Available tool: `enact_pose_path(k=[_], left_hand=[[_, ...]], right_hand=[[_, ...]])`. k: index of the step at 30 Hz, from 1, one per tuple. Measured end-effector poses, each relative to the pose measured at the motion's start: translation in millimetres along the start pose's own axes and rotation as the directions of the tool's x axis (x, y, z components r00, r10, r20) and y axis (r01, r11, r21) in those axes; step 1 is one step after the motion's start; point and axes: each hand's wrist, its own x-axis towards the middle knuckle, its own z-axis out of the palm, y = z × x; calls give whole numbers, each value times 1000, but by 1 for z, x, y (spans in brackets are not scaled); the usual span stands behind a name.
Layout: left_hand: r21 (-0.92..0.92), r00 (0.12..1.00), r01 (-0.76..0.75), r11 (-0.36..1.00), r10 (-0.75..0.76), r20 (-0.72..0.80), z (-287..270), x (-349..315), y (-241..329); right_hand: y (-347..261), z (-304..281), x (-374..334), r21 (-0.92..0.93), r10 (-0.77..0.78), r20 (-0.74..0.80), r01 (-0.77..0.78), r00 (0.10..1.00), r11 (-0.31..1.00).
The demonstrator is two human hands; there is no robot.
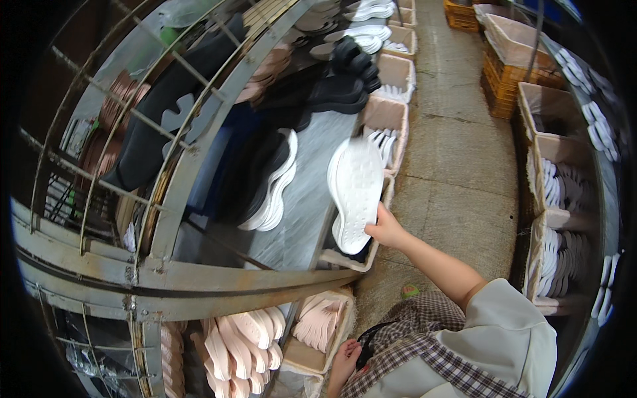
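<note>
My right hand (389,229), arm stretched forward, grips white shoe soles (357,182) by the edge, thumb on the dotted face. At least two soles seem to lie together there. They are held up over the table's edge and a lined bin (358,262). My left hand (344,358) hangs low by the checked apron (424,331), beside a black strap. Its fingers look curled; what they hold, if anything, is hidden. On the grey table (298,192), a stack of white soles (273,196) lies left of the held ones, against a dark blurred shape.
Lined bins with soles (385,136) run along the table. Black soles (338,93) are piled farther back. Nearer are pink soles (242,338) and a bin of pink soles (322,325). A metal cage frame (169,192) stands left. Across the concrete aisle (458,166) are more bins (531,219) and orange crates (501,83).
</note>
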Motion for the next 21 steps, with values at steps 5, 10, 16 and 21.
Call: enact_pose_path(k=[5, 10, 16, 21], left_hand=[[93, 999, -9, 996, 5, 42, 3, 5, 16], [176, 996, -54, 983, 41, 77, 4, 14, 25], [233, 990, -102, 967, 75, 122, 4, 25, 21], [209, 990, -73, 975, 46, 131, 3, 25, 20]], right_hand=[[-1, -46, -24, -641, -436, -119, 266, 892, 720], [-15, -67, -43, -718, -555, -120, 314, 823, 621], [-27, -72, -54, -732, -580, -164, 296, 798, 614], [-51, -61, -61, -437, -179, -224, 65, 958, 897]])
